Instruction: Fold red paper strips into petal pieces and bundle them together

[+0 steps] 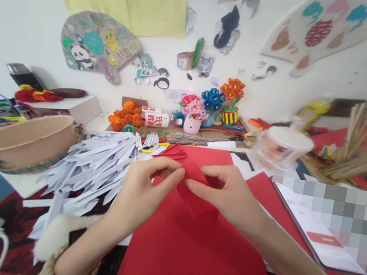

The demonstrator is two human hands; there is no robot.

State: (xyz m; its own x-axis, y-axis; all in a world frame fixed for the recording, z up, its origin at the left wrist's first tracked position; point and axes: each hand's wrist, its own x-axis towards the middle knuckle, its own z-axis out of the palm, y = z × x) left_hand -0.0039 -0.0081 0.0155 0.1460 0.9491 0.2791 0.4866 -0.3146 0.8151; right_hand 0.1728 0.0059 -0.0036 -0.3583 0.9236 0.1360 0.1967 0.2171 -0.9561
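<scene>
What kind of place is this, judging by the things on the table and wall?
Probably a home craft desk. Both hands, left hand and right hand, pinch a small red paper piece over a red paper sheet; beside it lie white paper strips, handmade flower pots and wall stickers.

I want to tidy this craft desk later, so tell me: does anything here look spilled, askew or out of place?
A heap of white paper strips lies scattered loosely left of the left hand, spilling toward the table edge. The brown bowl beside it sits tilted. Both hands, the right hand too, pinch a small red paper piece over a flat red sheet; nothing looks damaged.
</scene>
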